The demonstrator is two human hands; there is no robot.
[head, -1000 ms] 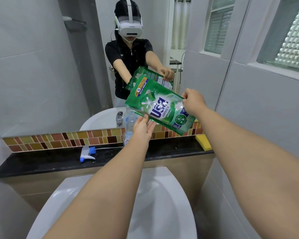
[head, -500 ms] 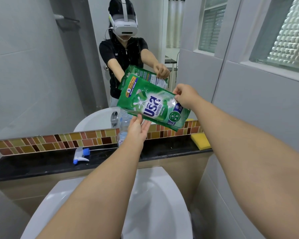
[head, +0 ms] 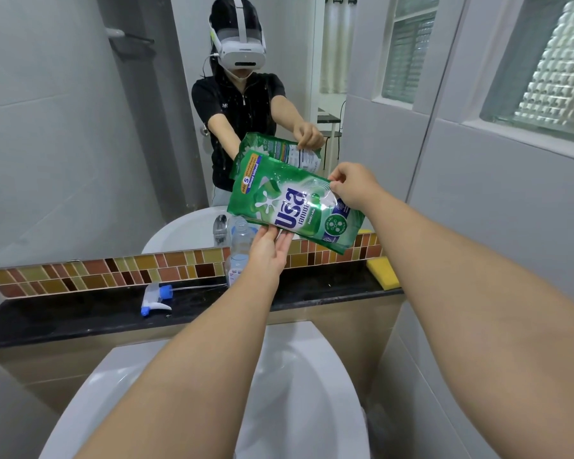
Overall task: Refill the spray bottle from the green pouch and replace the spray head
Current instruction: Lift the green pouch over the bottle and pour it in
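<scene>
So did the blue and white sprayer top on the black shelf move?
No. The spray head lies on the black ledge below the same stretch of the mosaic tile strip; only the camera shifted.

The green pouch (head: pixel 295 207) is glossy plastic film, catching glare. The spray bottle (head: pixel 237 251) is clear plastic. The ledge (head: pixel 80 316) looks like polished black stone; the sponge (head: pixel 383 271) is matt, porous foam.

Ledge: black stone ledge (head: pixel 80 314) runs along the mirror's foot.
Spray head: spray head (head: pixel 154 298) lies on its side, left of the bottle.
Bottle: clear spray bottle (head: pixel 238 251) stands upright, uncapped.
Sponge: yellow sponge (head: pixel 382 272) lies at the ledge's right end, well right of the bottle.
</scene>
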